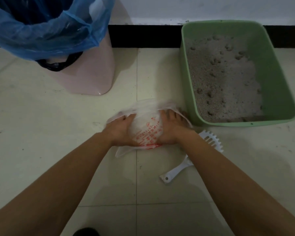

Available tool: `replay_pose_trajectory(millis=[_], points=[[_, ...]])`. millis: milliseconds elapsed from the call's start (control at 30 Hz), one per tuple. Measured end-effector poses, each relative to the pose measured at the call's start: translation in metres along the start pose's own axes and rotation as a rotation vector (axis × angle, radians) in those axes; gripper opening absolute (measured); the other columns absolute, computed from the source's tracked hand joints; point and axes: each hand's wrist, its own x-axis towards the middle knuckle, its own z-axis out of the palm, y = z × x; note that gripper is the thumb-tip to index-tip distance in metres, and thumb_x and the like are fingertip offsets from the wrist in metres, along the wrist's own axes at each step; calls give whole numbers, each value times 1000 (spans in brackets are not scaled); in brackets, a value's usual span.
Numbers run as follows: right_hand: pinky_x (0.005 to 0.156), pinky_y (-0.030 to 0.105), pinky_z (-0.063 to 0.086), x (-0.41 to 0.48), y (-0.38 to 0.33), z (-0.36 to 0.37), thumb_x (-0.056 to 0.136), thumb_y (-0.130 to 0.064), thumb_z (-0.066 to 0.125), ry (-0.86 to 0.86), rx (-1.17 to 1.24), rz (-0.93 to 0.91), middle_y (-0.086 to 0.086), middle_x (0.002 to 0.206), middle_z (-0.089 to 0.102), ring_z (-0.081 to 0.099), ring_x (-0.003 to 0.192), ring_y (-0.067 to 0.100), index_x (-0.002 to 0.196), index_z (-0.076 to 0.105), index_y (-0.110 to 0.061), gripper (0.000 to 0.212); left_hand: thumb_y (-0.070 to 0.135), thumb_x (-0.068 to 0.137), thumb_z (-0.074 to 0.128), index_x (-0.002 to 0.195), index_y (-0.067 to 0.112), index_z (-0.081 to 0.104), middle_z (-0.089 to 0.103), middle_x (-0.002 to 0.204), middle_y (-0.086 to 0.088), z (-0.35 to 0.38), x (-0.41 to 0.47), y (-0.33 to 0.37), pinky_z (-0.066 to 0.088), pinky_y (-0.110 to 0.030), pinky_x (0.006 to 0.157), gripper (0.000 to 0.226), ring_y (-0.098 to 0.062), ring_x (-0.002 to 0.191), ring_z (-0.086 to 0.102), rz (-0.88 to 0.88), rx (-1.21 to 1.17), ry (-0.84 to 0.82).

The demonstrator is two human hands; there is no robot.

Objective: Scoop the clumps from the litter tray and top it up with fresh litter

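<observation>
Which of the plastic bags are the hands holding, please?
The white bag with red print, on the floor, held between the left hand and right hand. The blue bag lines the pink bin; the black bag hangs below it.

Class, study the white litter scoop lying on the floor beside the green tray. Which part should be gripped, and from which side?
Take the white scoop by its flat handle, reaching down from the near side. The handle lies on the floor angled toward the person, its holed end free; the toothed head points away, toward the green tray.
</observation>
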Motion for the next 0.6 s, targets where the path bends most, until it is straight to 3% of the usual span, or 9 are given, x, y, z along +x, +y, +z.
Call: replay_pose_trajectory(millis=[67, 167, 267, 367, 433, 600], points=[[120, 54, -3, -1, 6, 2, 69, -60, 71, 86, 66, -49, 12, 161, 5, -3, 149, 37, 154, 3, -25, 115, 81, 52, 70, 152, 29, 14, 35, 154, 0, -3, 3, 1, 34, -38, 110, 126, -21, 138, 35, 2, -42, 23], [120, 52, 2, -14, 15, -3, 76, -50, 65, 170, 142, -129, 7, 153, 36, 24, 144, 30, 152, 21, -27, 90, 74, 66, 67, 150, 26, 31, 41, 151, 0, -10, 4, 4, 35, -35, 108, 103, -21, 136, 41, 9, -204, 107], [120, 46, 17, -35, 16, -5, 95, -45, 52, 343, 175, -214, 6, 137, 57, 40, 136, 25, 150, 35, -21, 62, 69, 87, 45, 145, 23, 42, 47, 147, -5, -20, 8, 3, 36, -37, 108, 73, -27, 133, 45, -56, -198, 170], [105, 44, 43, -58, 19, 5, 99, -37, 50, 677, 92, -355, 11, 132, 60, 51, 126, 29, 137, 54, -14, 45, 63, 94, 34, 137, 19, 52, 57, 135, -12, -23, 11, 6, 43, -40, 99, 64, -34, 122, 53, -125, -37, 243], [102, 46, 44, -70, 23, 15, 96, -33, 55, 831, -11, -468, 15, 127, 62, 54, 122, 32, 126, 63, -11, 38, 60, 96, 29, 131, 16, 57, 62, 126, -15, -23, 11, 12, 47, -40, 93, 63, -35, 115, 57, -157, 7, 303], [104, 48, 40, -104, 35, 56, 92, -31, 59, 778, -127, -541, 18, 141, 52, 45, 134, 33, 121, 67, -13, 35, 55, 97, 35, 123, 8, 61, 64, 119, -16, -25, 10, 32, 48, -37, 83, 59, -35, 107, 61, -238, 76, 298]])
